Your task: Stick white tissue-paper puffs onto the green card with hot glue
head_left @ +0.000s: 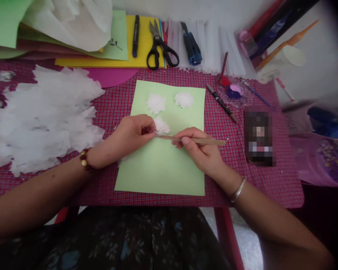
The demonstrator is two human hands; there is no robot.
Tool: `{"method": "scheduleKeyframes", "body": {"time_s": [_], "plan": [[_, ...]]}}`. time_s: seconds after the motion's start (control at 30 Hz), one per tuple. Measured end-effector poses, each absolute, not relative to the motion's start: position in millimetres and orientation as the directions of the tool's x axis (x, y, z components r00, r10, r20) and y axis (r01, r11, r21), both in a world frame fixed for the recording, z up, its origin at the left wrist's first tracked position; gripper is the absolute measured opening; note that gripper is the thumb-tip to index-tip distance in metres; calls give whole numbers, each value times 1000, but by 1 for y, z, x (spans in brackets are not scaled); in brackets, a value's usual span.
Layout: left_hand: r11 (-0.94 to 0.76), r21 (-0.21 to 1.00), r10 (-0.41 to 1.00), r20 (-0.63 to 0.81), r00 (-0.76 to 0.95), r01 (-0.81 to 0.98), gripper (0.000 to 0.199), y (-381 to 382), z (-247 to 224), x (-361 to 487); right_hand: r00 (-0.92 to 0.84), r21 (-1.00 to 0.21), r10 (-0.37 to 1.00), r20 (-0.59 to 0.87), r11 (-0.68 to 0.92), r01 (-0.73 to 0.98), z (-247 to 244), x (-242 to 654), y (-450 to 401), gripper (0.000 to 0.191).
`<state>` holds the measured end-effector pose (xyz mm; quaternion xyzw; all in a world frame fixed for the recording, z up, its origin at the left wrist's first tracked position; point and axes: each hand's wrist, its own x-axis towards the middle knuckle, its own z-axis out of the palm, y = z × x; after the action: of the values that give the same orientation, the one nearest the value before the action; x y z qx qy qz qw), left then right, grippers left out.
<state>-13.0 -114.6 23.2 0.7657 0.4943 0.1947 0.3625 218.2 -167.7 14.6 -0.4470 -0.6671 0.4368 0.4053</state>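
On the table lies a light green sheet of paper (160,168). Two crumpled white tissue paper puffs (156,103) sit side by side on its upper part, and a third tissue puff (161,125) is just below, partly behind my left fingers. My left hand (135,129) is closed in a pinch, with a thin white edge of tissue paper showing at the fingertips. A thin wooden stick (208,141) is held in my right hand (197,148) like a pen, its tip meeting the left fingertips over the sheet.
A broad pile of white tissue pieces (47,120) covers the left side. Along the back lie black scissors (159,47), a marker (135,35), a blue cutter (190,45) and coloured papers (118,33). To the right are a pen (221,103), a paint dish (235,92) and a pixelated dark object (259,137).
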Motion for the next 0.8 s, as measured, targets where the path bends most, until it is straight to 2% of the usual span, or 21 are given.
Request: {"method": "scheduleKeyframes", "body": {"time_s": [0.27,0.37,0.47,0.6,0.7,0.8], "plan": [[-168,799,886,-135,444,577,11,-112,31,-14,-328,-904,927,179,287,318,15,216,-167,20],[-126,831,890,-147,432,542,11,-110,32,-14,-382,-846,887,260,400,352,14,217,-166,19],[-38,855,902,-193,385,517,16,-105,32,-17,-485,-714,802,348,562,417,14,217,-168,21],[58,854,907,-262,331,517,16,-99,34,-22,-635,-468,709,305,693,549,14,218,-172,26],[10,865,893,-233,385,501,18,-100,33,-22,-675,-368,679,287,729,577,16,217,-174,27],[-141,846,890,-118,440,514,23,-103,28,-19,-672,-411,680,293,725,553,16,217,-173,29]]}}
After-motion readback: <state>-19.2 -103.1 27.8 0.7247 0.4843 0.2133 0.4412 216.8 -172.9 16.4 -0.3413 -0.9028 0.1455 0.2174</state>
